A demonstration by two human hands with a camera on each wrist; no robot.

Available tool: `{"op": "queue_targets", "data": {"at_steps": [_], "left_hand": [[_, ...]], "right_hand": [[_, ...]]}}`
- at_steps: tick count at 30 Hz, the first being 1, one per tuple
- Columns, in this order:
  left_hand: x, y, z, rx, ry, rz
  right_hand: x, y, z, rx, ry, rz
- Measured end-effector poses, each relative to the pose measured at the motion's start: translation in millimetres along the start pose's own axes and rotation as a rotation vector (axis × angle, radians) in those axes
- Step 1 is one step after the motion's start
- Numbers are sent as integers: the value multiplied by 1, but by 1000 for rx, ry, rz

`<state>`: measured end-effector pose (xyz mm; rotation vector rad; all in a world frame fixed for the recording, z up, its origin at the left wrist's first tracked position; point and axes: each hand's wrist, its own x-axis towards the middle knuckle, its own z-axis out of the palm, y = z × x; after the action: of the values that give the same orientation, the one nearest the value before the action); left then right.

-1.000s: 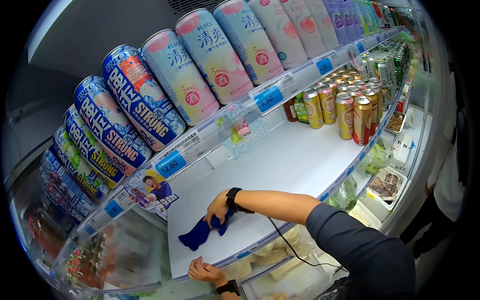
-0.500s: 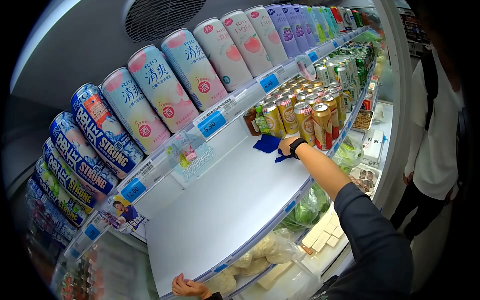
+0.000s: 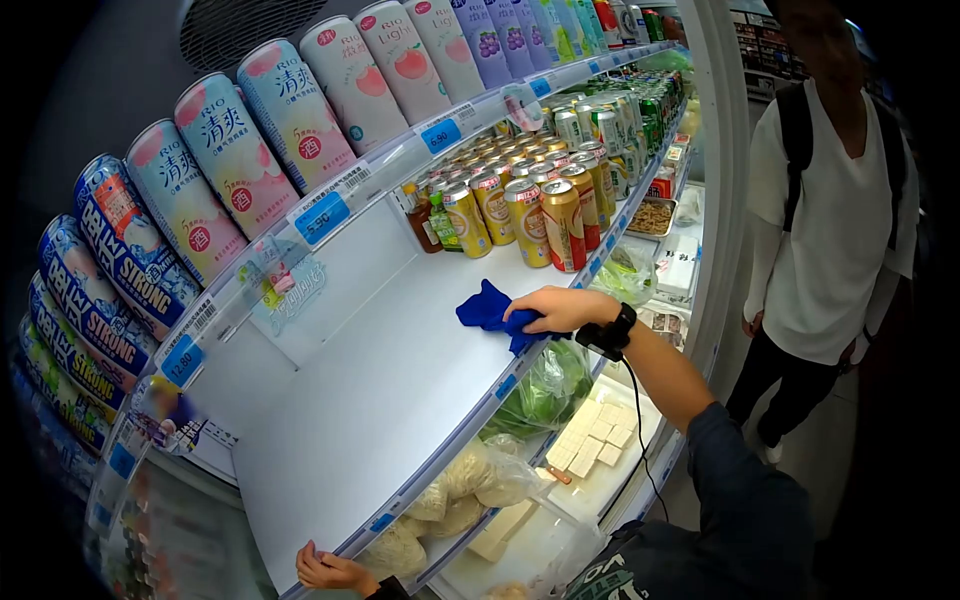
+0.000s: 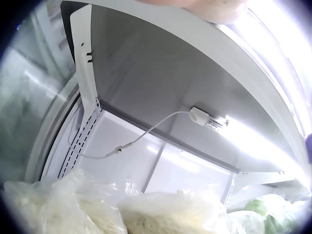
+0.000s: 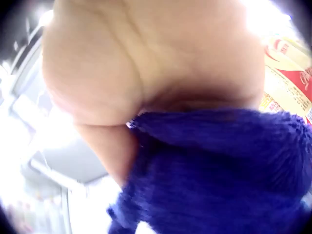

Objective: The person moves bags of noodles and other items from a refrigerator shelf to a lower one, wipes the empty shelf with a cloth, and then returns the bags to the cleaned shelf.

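My right hand [image 3: 556, 311] grips a blue cloth [image 3: 486, 306] on the white shelf [image 3: 350, 380], close to its front edge and in front of the beer cans [image 3: 528, 222]. In the right wrist view the fuzzy cloth [image 5: 219, 165] bunches below the palm and covers most of the fingers. At the near left end of the shelf, my left hand [image 3: 333, 571] rests by the front edge with loosely bent fingers and holds nothing. Only a strip of that hand [image 4: 204, 7] shows at the top of the left wrist view, over the shelf's underside.
Above runs a shelf of tall drink cans [image 3: 230, 160] with price labels. Below are bagged pale noodles [image 3: 455, 490], bagged greens [image 3: 545, 395] and tofu blocks [image 3: 590, 435]. A dark bottle [image 3: 420, 220] stands beside the beer cans. A person [image 3: 830, 220] stands at right.
My right hand carried the cloth from the shelf's left part over to the beer cans, then back toward the front edge. The left hand stayed by the edge. The head view turned right.
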<state>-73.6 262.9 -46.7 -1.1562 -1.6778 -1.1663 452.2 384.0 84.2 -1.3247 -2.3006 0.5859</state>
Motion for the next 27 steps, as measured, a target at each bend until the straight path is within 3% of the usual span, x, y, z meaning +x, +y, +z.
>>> {"op": "queue_targets", "data": {"at_steps": [2,4,6,8,14,16,18,20,22,23,25,26,27], "left_hand": [[4,4,-6,-5,61,52],[3,3,-7,-4,123,95],[-2,-3,1,-1,-4,25],[-2,-4,2,1,2,40],[-3,-8,6,11,8,33],[-5,-9,5,17,0,13],[-2,-4,0,2,4,50],[-3,-3,2,-8,1,41],[6,4,8,-32,-7,38],[4,4,-4,-9,-90,6],[15,16,-7,-17,-199,3],[15,8,-32,-249,-200,-126],[16,5,-42,-532,-189,-225]], "right_hand": [[-21,-8,-12,188,299,-246],[-41,-29,-19,575,625,-228],[-50,-50,-22,768,931,-277],[-54,-58,-24,813,1045,-340],[-29,-51,-20,616,835,-338],[-17,-44,-19,466,704,-245],[12,5,5,-208,445,19],[27,18,41,-277,250,404],[39,35,53,-311,246,375],[46,22,51,-334,141,326],[38,-4,61,-372,163,193],[52,-40,81,-369,109,75],[59,-55,108,-418,187,-82]]}}
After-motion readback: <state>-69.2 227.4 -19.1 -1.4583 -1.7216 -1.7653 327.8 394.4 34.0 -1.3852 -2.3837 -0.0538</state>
